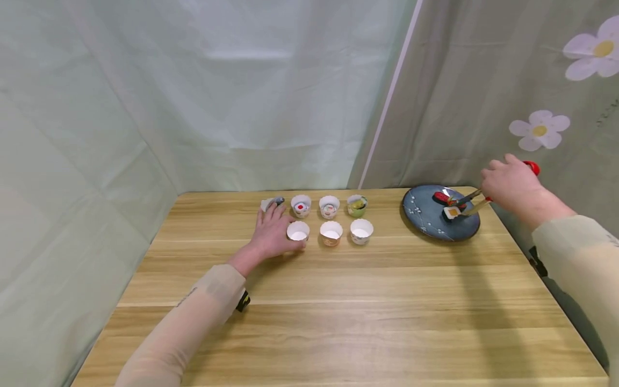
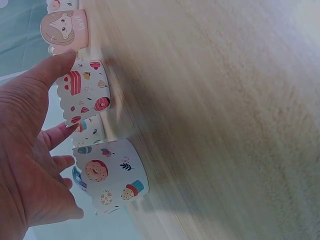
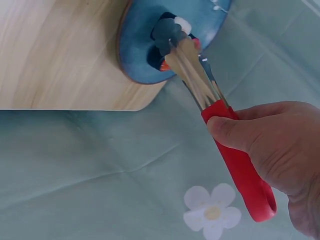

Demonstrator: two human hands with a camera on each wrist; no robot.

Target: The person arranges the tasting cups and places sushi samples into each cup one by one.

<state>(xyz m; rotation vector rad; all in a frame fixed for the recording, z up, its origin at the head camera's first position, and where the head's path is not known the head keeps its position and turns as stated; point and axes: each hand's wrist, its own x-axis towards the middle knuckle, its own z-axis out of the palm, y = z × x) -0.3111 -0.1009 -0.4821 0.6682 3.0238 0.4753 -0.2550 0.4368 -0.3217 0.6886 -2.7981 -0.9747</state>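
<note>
My left hand (image 1: pixel 278 234) spans a white paper baking cup (image 1: pixel 297 232), front left of two rows, thumb and index finger at opposite sides of its rim. Red cake prints cover this cup (image 2: pixel 85 92) in the left wrist view. My right hand (image 1: pixel 513 185) grips red-handled metal tongs (image 3: pixel 240 162). Their tips reach over the dark blue plate (image 1: pixel 425 223), on either side of a toy-like sushi roll (image 1: pixel 452 213) with a white and yellow top. A red-topped sushi piece (image 1: pixel 441 198) lies behind it. In the right wrist view the tongs partly hide the pieces.
Beside the held cup stand an orange-pink cup (image 1: pixel 331 242) and another white cup (image 1: pixel 361 239). The back row has filled cups, including a green one (image 1: pixel 357 209); a dark item (image 1: pixel 276 201) shows in the leftmost. Curtains border the wooden table (image 1: pixel 348 312).
</note>
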